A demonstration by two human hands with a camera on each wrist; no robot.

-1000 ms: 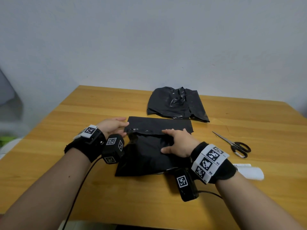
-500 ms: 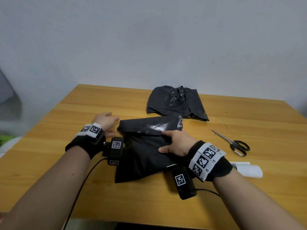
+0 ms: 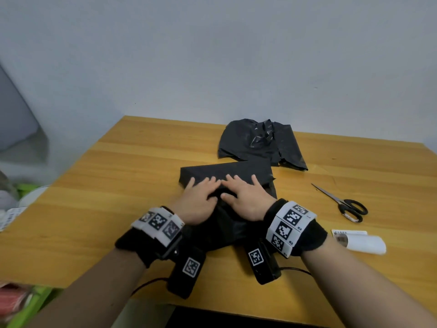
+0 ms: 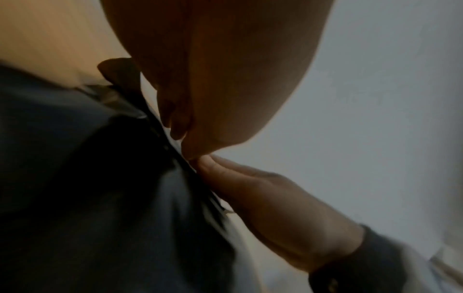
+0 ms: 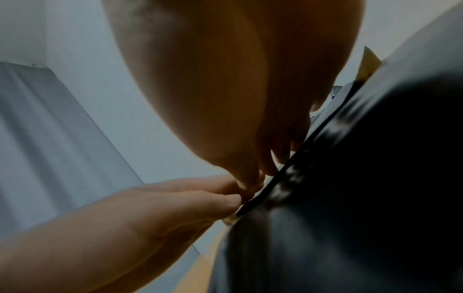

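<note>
the head view alone takes in the whole surface [image 3: 113,190] and the things lying away from the work: a crumpled black bag [image 3: 257,143] toward the far edge, scissors [image 3: 343,202] off to the right, and a white roll [image 3: 364,243] nearer the front edge. the left wrist view is dim and close; it shows the left hand [image 4: 225,69] from below, fingertips meeting the folded black plastic sheet [image 4: 100,198], with the right hand [image 4: 270,202] lying along the same fold. the right wrist view shows the same meeting from the other side, and catches glossy glints along the sheet's edge that the head view misses.

the left hand lies flat, fingers straight and unclenched, pressing on the sheet. the right hand sits just beside it, thumbs close together, fingers likewise straight and pressing down. the folded band runs crosswise under both sets of fingertips; the rest trails back under the palms toward the wrists.
</note>
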